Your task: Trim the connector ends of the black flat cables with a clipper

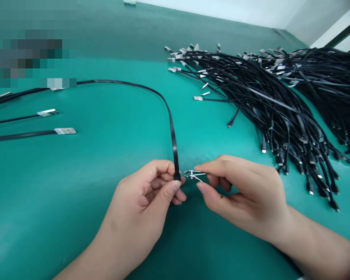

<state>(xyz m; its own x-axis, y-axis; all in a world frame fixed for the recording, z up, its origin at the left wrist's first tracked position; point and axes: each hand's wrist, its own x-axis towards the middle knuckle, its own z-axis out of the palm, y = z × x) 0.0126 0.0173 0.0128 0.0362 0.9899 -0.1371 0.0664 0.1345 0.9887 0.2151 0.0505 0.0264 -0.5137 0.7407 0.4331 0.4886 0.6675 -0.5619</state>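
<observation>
Pinched between the thumb and fingers of my left hand (147, 198) is one end of a flat black USB cable (171, 124). The cable rises from that grip and curves away to the upper left. Its connector tip is hidden by my thumb and fingers. In my right hand (245, 190) I hold a small silver nail clipper (194, 174), thumb below and index finger above. The clipper's jaws point left, just beside the cable end and the fingertips of my left hand. Whether the jaws touch the cable I cannot tell.
A large heap of black cables (251, 89) with silver USB plugs lies at right, and another pile (332, 74) sits behind it. On the left, loose cables end in USB plugs (65, 131). Everything rests on a green table mat (119, 128). The upper left corner is pixelated.
</observation>
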